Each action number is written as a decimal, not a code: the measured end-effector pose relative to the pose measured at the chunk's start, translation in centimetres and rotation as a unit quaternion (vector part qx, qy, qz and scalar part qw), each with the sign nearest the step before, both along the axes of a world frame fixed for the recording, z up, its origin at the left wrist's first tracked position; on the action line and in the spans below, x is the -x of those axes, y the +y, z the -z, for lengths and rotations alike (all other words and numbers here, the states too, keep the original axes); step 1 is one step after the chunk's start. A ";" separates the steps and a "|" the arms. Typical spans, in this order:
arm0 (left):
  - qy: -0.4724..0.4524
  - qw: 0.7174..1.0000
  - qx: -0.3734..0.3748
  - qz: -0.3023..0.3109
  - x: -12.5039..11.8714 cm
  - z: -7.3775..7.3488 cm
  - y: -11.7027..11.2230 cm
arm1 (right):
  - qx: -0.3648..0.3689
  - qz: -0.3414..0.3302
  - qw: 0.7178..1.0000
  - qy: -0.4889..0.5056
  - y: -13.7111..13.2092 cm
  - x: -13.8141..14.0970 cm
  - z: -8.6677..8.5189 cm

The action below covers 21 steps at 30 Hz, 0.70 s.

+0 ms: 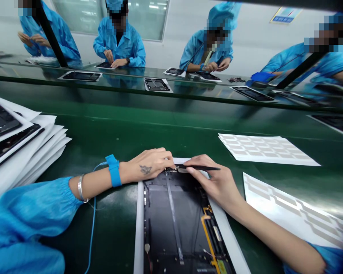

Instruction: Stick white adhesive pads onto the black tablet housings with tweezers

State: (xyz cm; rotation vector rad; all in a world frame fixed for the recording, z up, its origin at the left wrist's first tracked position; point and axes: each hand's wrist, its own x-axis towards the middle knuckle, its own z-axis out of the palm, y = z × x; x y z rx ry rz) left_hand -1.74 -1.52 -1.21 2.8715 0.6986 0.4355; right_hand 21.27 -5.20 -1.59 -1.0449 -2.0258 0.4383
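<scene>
In front of me an opened tablet housing lies on a white sheet, its dark inside facing up. A grey strip runs down its middle and an orange flex cable along its right part. My right hand pinches dark tweezers, their tip at the tablet's far edge. My left hand is closed at that same edge, fingertips beside the tweezer tip. Whatever its fingers pinch there is hidden. A blue wrist strap with a cord is on my left wrist.
Stacked tablet housings with white sheets stand at left. Sheets of grey adhesive pieces lie at right. Beyond, a glossy raised line carries several housings, such as one tablet housing. Several co-workers in blue sit behind it.
</scene>
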 end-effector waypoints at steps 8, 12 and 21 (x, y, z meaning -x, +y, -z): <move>0.029 0.999 -0.032 -0.004 -0.3 0.0 -0.4 | 0.125 0.108 0.983 0.083 -0.2 -1.8 -0.7; 0.033 0.999 -0.030 0.004 -0.2 0.1 -0.4 | 0.214 0.187 0.940 0.188 0.3 -3.2 -0.2; 0.073 0.997 -0.034 0.009 -0.1 -0.1 -0.1 | 0.261 0.189 0.922 0.216 0.6 -3.2 0.1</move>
